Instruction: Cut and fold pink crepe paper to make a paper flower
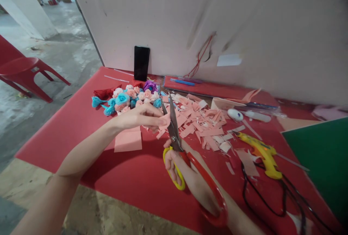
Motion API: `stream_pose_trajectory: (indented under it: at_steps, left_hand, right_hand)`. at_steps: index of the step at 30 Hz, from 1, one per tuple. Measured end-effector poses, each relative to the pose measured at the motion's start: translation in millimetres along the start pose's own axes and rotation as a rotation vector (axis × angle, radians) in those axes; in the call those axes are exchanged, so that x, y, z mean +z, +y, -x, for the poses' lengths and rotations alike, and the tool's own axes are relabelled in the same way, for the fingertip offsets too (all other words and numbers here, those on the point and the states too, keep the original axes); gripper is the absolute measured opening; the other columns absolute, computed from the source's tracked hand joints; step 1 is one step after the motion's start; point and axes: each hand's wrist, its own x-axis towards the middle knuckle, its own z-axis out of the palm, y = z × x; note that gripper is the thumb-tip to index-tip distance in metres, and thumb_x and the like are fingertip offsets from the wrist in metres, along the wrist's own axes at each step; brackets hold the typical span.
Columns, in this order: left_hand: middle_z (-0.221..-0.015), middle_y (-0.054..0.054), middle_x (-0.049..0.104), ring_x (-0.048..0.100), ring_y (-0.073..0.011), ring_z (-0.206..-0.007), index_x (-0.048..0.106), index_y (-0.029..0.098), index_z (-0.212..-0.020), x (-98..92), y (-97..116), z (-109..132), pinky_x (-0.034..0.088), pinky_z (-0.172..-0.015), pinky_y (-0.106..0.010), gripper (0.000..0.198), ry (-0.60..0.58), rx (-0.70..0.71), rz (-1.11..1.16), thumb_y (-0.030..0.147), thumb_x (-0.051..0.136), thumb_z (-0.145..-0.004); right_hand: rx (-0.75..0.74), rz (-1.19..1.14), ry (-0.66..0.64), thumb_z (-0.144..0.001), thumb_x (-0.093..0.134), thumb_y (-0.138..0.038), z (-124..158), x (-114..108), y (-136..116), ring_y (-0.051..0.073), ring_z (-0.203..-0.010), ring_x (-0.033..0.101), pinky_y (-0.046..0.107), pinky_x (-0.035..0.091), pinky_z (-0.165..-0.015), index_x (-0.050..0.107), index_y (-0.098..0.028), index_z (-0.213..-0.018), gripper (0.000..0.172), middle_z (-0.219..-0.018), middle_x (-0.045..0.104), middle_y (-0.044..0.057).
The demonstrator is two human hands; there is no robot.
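The left hand [148,116] is narrow: its fingertips pinch a small pink paper piece [165,120], which is held out toward the right hand [187,173]. The right hand is closed around the handles of the scissors [173,131], one handle yellow and the other red. Their blades point away from this hand, a little apart, just beside the left fingertips and at the paper; if its edge is between the blades, I cannot tell.

Under the left wrist, some pink paper sheets [128,142] lie flat on the red counter [146,180]. Beyond the left hand there is a group of paper flowers [122,99], in blue, pink, white, purple and red, and farther behind them a black phone [141,63] leans on the wall [174,21]. Beyond the right hand spreads a heap of paper strips [201,124]. To the right of this hand lies a yellow glue gun [262,153], near a black cable [246,191].
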Motion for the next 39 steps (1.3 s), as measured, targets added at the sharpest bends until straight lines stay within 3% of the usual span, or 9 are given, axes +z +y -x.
stream_pose_trajectory:
  at_steps: [6, 11, 14, 17, 23, 27, 32, 36, 39]
  left_hand:
    - [-0.046, 0.005, 0.035, 0.026, -0.0047, -0.043, 0.042, 0.015, -0.047, -1.4, -2, 0, 0.021, -0.042, -0.022, 0.038, 0.007, -0.022, 0.018, 0.03, 0.057, -0.078]
    - [-0.047, 0.004, 0.037, 0.028, -0.0059, -0.044, 0.04, 0.015, -0.047, -4.7, -1, 3, 0.02, -0.044, -0.024, 0.04, -0.031, -0.01, -0.039, 0.032, 0.056, -0.08]
    - [-0.047, 0.004, 0.035, 0.027, -0.0058, -0.044, 0.04, 0.015, -0.048, 0.3, 2, 3, 0.019, -0.044, -0.024, 0.04, -0.059, 0.025, -0.129, 0.031, 0.052, -0.083]
    - [-0.047, 0.006, 0.03, 0.025, -0.0055, -0.044, 0.039, 0.015, -0.048, 10.6, 2, 2, 0.021, -0.044, -0.023, 0.04, -0.104, 0.049, -0.206, 0.029, 0.049, -0.084]
    - [-0.057, 0.001, 0.054, 0.046, -0.0067, -0.052, 0.056, 0.013, -0.062, 24.5, 0, 1, 0.037, -0.054, -0.019, 0.027, -0.165, 0.043, -0.268, 0.024, 0.047, -0.084]
    - [-0.053, 0.001, 0.053, 0.044, -0.0063, -0.049, 0.055, 0.012, -0.059, 27.3, 2, 2, 0.035, -0.051, -0.019, 0.029, -0.142, 0.053, -0.29, 0.025, 0.048, -0.084]
    - [-0.048, 0.002, 0.045, 0.038, -0.0057, -0.045, 0.047, 0.013, -0.051, 32.0, 1, 3, 0.031, -0.047, -0.02, 0.036, -0.093, 0.055, -0.34, 0.027, 0.048, -0.084]
    - [-0.052, 0.002, 0.048, 0.044, -0.0071, -0.05, 0.05, 0.014, -0.057, 32.6, 2, 4, 0.036, -0.05, -0.019, 0.039, -0.076, 0.032, -0.226, 0.04, 0.048, -0.085]
    - [-0.061, -0.002, 0.059, 0.054, -0.01, -0.059, 0.057, 0.013, -0.067, 33.3, 3, 3, 0.046, -0.065, -0.022, 0.046, -0.128, -0.023, 0.002, 0.047, 0.036, -0.09]
  right_hand:
    - [0.027, -0.001, 0.047, -0.083, 0.046, -0.053, 2, 6, -20, 0.005, -0.029, 0.032, 0.016, 0.027, -0.028, 0.047, -0.02, -0.078, 0.033, -0.044, 0.04, -0.009]
    - [0.003, -0.083, 0.216, -0.078, 0.055, -0.054, -6, -13, -31, 0.003, -0.027, 0.029, 0.016, 0.022, -0.027, 0.048, -0.019, -0.072, 0.035, -0.043, 0.038, -0.01]
    - [-0.039, -0.17, 0.177, -0.072, 0.061, -0.053, -15, -24, -36, 0.003, -0.03, 0.036, 0.016, 0.026, -0.03, 0.047, -0.017, -0.059, 0.04, -0.046, 0.047, -0.006]
    - [-0.061, -0.229, 0.132, -0.069, 0.065, -0.049, -20, -27, -37, 0.004, -0.034, 0.039, 0.017, 0.029, -0.032, 0.052, -0.018, -0.065, 0.034, -0.053, 0.054, -0.004]
    - [-0.105, -0.129, 0.113, -0.066, 0.07, -0.041, -18, -27, -34, 0.007, -0.038, 0.04, 0.02, 0.037, -0.039, 0.054, -0.019, -0.064, 0.028, -0.044, 0.046, -0.006]
    - [-0.139, -0.051, 0.177, -0.058, 0.075, -0.033, -20, -30, -31, 0.007, -0.044, 0.045, 0.021, 0.041, -0.044, 0.056, -0.019, -0.071, 0.027, -0.055, 0.052, -0.006]
    - [-0.134, -0.058, 0.093, -0.06, 0.075, -0.031, -20, -30, -29, 0.007, -0.045, 0.045, 0.02, 0.039, -0.043, 0.055, -0.02, -0.077, 0.028, -0.052, 0.049, -0.007]
    - [-0.143, -0.079, 0.053, -0.064, 0.072, -0.037, -18, -33, -34, 0.008, -0.04, 0.04, 0.021, 0.035, -0.038, 0.053, -0.021, -0.069, 0.026, -0.046, 0.044, -0.007]
    - [-0.175, -0.123, 0.03, -0.064, 0.072, -0.042, -17, -37, -38, 0.008, -0.039, 0.04, 0.022, 0.036, -0.038, 0.05, -0.022, -0.069, 0.03, -0.049, 0.046, -0.007]
